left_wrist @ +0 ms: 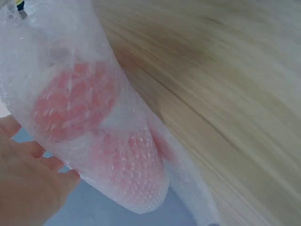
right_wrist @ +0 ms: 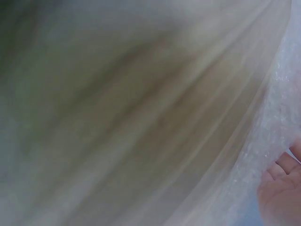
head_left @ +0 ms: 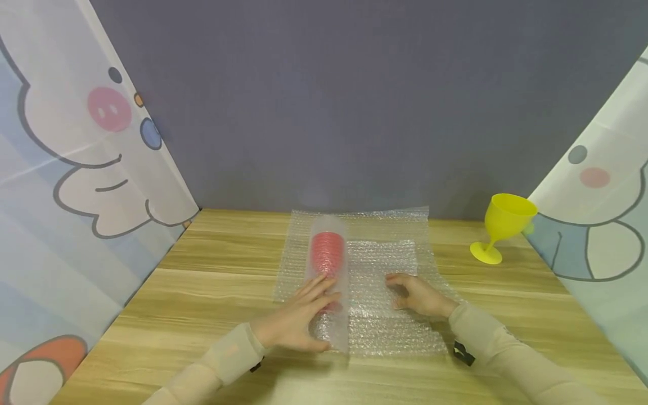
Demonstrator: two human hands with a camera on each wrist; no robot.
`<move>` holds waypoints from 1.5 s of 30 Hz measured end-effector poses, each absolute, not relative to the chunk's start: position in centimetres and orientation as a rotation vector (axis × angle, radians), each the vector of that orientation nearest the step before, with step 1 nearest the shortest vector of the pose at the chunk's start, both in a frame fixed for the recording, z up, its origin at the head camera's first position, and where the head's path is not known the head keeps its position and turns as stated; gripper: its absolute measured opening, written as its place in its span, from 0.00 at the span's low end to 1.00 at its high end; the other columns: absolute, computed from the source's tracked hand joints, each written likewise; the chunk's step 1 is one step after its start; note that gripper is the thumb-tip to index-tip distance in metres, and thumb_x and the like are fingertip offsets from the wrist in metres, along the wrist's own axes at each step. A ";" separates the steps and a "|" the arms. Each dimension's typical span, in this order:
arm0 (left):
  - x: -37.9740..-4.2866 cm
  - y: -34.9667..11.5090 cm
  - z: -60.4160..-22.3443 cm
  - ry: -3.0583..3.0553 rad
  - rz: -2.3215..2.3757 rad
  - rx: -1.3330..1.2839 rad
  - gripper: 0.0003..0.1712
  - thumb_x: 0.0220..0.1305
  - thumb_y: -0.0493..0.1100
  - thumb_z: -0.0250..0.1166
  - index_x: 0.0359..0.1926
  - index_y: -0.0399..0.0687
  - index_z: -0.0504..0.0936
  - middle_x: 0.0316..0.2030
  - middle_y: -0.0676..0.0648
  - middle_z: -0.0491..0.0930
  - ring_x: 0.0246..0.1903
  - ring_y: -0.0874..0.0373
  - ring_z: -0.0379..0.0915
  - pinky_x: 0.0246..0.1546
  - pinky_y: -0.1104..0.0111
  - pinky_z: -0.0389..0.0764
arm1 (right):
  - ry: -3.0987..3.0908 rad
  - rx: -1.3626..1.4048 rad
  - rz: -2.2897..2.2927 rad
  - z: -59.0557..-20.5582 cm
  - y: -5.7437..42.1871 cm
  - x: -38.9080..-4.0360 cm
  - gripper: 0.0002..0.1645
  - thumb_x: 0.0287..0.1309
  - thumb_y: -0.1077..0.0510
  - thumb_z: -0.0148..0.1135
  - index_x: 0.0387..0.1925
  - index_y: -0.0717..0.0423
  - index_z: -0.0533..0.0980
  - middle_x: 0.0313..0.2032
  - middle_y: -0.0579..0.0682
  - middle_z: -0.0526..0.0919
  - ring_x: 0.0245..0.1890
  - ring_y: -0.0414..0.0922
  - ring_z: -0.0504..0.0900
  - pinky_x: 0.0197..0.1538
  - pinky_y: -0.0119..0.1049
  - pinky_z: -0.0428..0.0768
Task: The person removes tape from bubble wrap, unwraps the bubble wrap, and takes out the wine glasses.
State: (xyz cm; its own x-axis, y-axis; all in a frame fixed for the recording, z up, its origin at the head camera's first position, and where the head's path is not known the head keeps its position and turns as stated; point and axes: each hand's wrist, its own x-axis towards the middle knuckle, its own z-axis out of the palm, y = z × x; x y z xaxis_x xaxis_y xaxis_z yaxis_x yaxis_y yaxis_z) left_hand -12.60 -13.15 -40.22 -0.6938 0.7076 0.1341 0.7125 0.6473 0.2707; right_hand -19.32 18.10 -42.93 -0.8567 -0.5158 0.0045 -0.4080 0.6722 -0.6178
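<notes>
A red goblet-shaped item (head_left: 327, 252) lies inside a roll of clear bubble wrap (head_left: 346, 332), its outline blurred by the bubbles. In the left wrist view a red disc (left_wrist: 75, 101) and a rounded red part (left_wrist: 129, 162) show through the layers. My left hand (head_left: 298, 318) rests on the near part of the roll, fingers spread and fairly straight, thumb toward its near end. To the right, my right hand (head_left: 422, 295) is over the flat bubble wrap sheet (head_left: 379, 264), fingers loosely bent, a gap between them and the thumb. I see nothing in it.
A yellow plastic goblet (head_left: 506, 219) stands upright at the back right of the wooden table (head_left: 217, 281). Behind the table rises a grey panel (head_left: 354, 112). Cartoon-printed cloths (head_left: 45, 185) flank both sides.
</notes>
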 end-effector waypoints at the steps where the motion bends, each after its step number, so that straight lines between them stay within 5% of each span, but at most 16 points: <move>1: -12.5 -13.3 -40.3 -2.844 -0.479 -1.211 0.53 0.44 0.64 0.65 0.69 0.52 0.56 0.72 0.48 0.40 0.71 0.47 0.32 0.65 0.45 0.50 | 2.717 -0.761 -0.937 -43.0 18.1 -19.3 0.34 0.43 0.61 0.67 0.55 0.65 0.70 0.62 0.61 0.65 0.64 0.63 0.59 0.65 0.60 0.53; 8: -12.1 -14.7 -40.3 -2.850 -0.555 -1.166 0.55 0.43 0.60 0.68 0.70 0.51 0.53 0.72 0.48 0.39 0.71 0.46 0.33 0.62 0.40 0.53 | 2.697 -0.750 -0.954 -43.2 18.2 -19.2 0.33 0.43 0.62 0.67 0.55 0.65 0.70 0.63 0.60 0.65 0.64 0.62 0.59 0.66 0.59 0.53; 17: -12.1 -16.6 -40.6 -2.789 -0.712 -1.166 0.57 0.44 0.51 0.69 0.71 0.45 0.48 0.72 0.45 0.39 0.70 0.44 0.36 0.64 0.45 0.51 | 2.711 -0.801 -0.955 -43.0 18.5 -19.5 0.32 0.45 0.61 0.66 0.55 0.66 0.70 0.62 0.62 0.66 0.63 0.63 0.60 0.65 0.59 0.53; 26: -11.8 -17.6 -40.6 -2.822 -0.894 -1.096 0.59 0.45 0.48 0.70 0.72 0.48 0.42 0.72 0.49 0.37 0.71 0.52 0.35 0.66 0.53 0.52 | 2.719 -0.807 -0.962 -43.0 18.4 -19.4 0.32 0.45 0.61 0.66 0.54 0.65 0.70 0.62 0.62 0.66 0.63 0.64 0.60 0.64 0.61 0.54; 45: -11.2 -19.6 -41.5 -2.788 -0.951 -0.949 0.60 0.43 0.43 0.70 0.72 0.49 0.41 0.72 0.45 0.39 0.70 0.47 0.40 0.63 0.50 0.54 | 2.693 -0.756 -0.954 -43.1 18.3 -19.3 0.33 0.46 0.60 0.66 0.56 0.64 0.70 0.63 0.60 0.64 0.65 0.62 0.58 0.66 0.59 0.53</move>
